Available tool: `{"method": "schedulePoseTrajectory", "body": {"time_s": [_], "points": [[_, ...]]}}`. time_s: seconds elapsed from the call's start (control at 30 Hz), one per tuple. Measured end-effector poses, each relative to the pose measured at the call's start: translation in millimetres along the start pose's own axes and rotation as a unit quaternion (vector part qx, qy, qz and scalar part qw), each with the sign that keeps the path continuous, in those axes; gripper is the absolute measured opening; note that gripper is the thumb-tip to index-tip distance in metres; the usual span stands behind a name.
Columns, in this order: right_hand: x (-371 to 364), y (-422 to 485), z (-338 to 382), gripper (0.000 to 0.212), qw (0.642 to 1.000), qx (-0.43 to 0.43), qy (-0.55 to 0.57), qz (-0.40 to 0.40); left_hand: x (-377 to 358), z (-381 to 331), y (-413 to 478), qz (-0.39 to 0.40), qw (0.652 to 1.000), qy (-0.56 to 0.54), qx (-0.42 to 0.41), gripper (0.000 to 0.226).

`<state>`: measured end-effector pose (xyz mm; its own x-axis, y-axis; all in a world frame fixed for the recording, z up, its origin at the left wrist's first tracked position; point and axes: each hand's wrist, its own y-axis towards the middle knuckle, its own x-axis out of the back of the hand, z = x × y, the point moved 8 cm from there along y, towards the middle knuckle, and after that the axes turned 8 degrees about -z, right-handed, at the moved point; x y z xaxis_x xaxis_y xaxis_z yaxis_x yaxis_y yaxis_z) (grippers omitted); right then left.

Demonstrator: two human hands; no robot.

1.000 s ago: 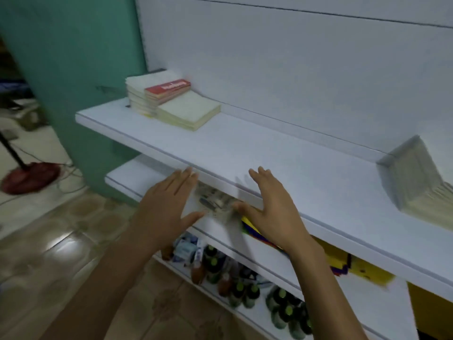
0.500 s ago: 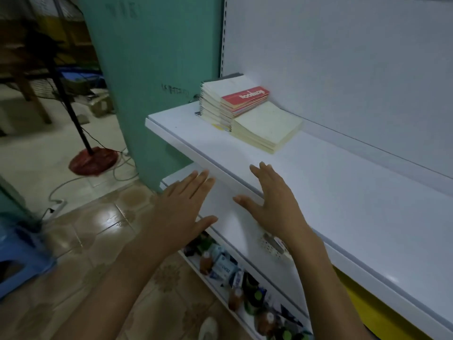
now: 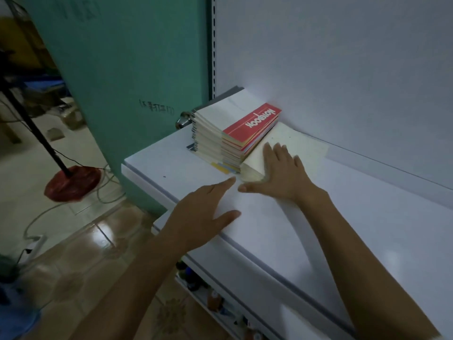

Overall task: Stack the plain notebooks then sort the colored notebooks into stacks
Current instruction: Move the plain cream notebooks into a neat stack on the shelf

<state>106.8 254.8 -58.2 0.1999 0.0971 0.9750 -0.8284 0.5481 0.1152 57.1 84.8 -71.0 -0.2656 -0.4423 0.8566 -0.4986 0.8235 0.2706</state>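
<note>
Head view: half a second back, both my hands hung at the front lip of the white shelf, well short of the notebooks. Now my right hand has landed on the low stack of plain cream notebooks. The palm lies flat on the top cover, the fingers are straight and spread, and the thumb stretches along the near corner. It presses and grips nothing.

My left hand has moved in over the shelf too. It is flat and relaxed and holds nothing, with its forefinger just beside that same corner. I cannot tell whether it touches.

The cream stack sits at the back of the shelf near the wall. It lies just beside the taller pile of white-covered notebooks, with the red-covered notebook on top of that pile's right part.

I judge that the reach is over and the handling of the plain stack starts here. With 1 hand on top and the other at the corner, I am set to square it up or draw it toward me. The colored ones are not yet sorted.
</note>
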Motion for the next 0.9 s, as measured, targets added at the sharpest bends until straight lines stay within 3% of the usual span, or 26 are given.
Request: {"method": "schedulePoseTrajectory", "body": {"time_s": [0.13, 0.27, 0.4, 0.57, 0.67, 0.73, 0.83, 0.9], "points": [[-14, 6, -8, 0.127, 0.999, -0.015, -0.027, -0.013, -2, 10, 27, -0.04, 0.987, -0.152, 0.03, 0.044], [-12, 1, -9, 0.112, 0.999, -0.035, -0.016, -0.027, -13, 17, 46, -0.005, 0.954, -0.291, 0.073, 0.017], [-7, -19, 0, 0.092, 0.995, -0.071, -0.008, -0.074, -19, 21, 61, 0.079, 0.915, -0.384, 0.091, 0.033], [-11, -54, 30, 0.111, 0.985, -0.137, -0.011, -0.101, -25, 18, 67, 0.182, 0.875, -0.437, 0.103, 0.051], [-19, -73, 61, 0.102, 0.977, -0.16, -0.004, -0.141, -27, 17, 67, 0.226, 0.859, -0.454, 0.069, 0.035], [-30, -86, 79, 0.092, 0.969, -0.179, -0.004, -0.167, -30, 15, 65, 0.237, 0.875, -0.422, 0.0, 0.024], [-44, -102, 91, 0.086, 0.951, -0.225, -0.069, -0.198, -28, 9, 58, 0.235, 0.913, -0.311, -0.121, 0.034], [-46, -107, 95, 0.091, 0.943, -0.251, -0.056, -0.212, -23, 6, 54, 0.231, 0.907, -0.314, -0.162, 0.032]]}}
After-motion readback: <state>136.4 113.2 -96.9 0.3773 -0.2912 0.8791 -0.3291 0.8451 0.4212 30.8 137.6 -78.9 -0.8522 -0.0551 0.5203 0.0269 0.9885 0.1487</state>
